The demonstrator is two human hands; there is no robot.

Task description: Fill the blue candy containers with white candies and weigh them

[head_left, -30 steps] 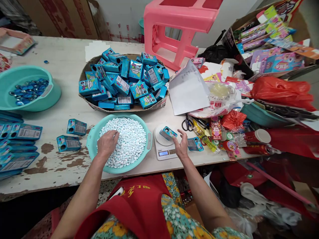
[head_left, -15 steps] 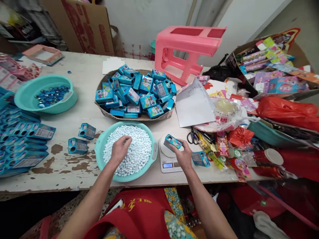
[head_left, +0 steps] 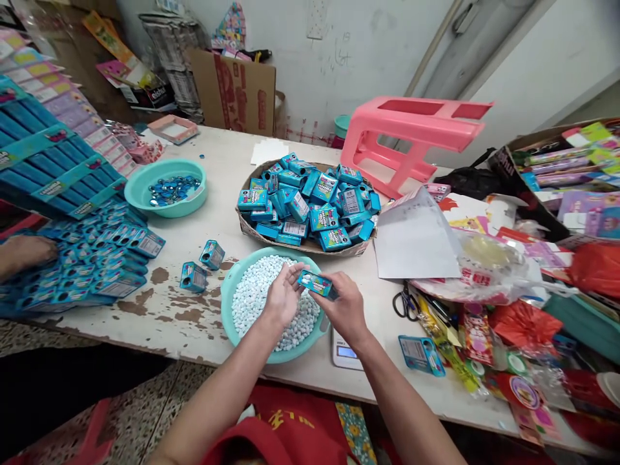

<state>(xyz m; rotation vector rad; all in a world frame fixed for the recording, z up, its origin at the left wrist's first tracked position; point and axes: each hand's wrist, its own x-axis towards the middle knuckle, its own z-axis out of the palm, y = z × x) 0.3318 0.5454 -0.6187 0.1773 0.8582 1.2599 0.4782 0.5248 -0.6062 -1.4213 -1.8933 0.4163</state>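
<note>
The chipped white table [head_left: 220,206] bears a pellet-filled teal basin [head_left: 227,303], scale [head_left: 346,355], scissors [head_left: 405,303] and cardboard tray [head_left: 356,249].

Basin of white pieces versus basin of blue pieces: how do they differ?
The basin of white pieces is covered across; the basin of blue pieces leaves much inner wall bare. The first stands near the table's front edge, the second farther back, leftward. The left hand is over the first, no hand over the second. Both are teal.
</note>
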